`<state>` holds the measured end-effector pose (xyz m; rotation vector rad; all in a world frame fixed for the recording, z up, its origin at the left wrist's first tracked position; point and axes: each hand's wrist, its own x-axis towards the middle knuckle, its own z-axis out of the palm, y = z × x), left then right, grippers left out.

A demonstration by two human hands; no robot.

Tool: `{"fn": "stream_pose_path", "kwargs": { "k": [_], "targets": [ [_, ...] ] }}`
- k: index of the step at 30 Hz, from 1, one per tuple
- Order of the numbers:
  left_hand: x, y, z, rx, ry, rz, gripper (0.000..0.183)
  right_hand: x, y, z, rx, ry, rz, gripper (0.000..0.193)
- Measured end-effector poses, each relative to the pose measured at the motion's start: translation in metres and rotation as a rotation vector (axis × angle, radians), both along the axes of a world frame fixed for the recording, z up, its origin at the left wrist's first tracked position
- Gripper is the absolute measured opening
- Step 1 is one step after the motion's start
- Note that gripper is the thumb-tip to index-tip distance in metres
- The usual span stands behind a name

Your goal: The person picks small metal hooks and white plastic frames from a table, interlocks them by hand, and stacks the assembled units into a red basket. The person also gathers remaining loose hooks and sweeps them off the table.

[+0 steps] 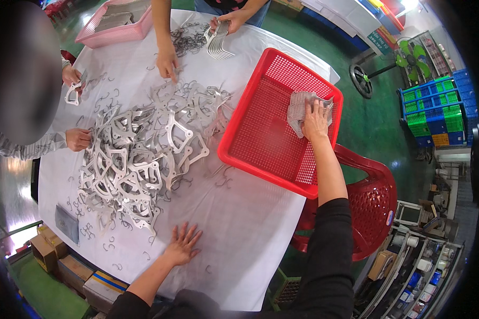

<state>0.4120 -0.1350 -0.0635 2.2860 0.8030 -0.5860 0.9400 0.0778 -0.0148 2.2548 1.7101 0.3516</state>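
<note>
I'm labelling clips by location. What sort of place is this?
Probably a factory or workshop: many similar metal parts lie heaped on a white-covered table, a red basket holds a stack of flat pieces, and blue and green crates are stacked nearby.

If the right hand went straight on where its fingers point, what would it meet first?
Probably the stack of thin metal plates that the right hand rests on, then the perforated wall of the red plastic basket beyond; height is unclear here.

Red perforated basket [261, 111] by right edge of white worktop [223, 228], silver-grey plates [296, 112] inside, pink basket [112, 39] over at far-left corner.
</note>
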Motion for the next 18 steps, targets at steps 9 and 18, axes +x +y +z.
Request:
{"fn": "stream_pose_path", "kwargs": {
  "k": [9,18],
  "targets": [
    [-0.006,-0.007,-0.017,0.071,-0.080,-0.021,0.077,-0.094,-0.069,0.059,0.253,0.189,-0.034,0.069],
    [-0.009,0.026,0.009,-0.135,-0.162,0.049,0.059,-0.299,-0.229,0.073,0.287,0.630,0.025,0.063]
  ]
}}
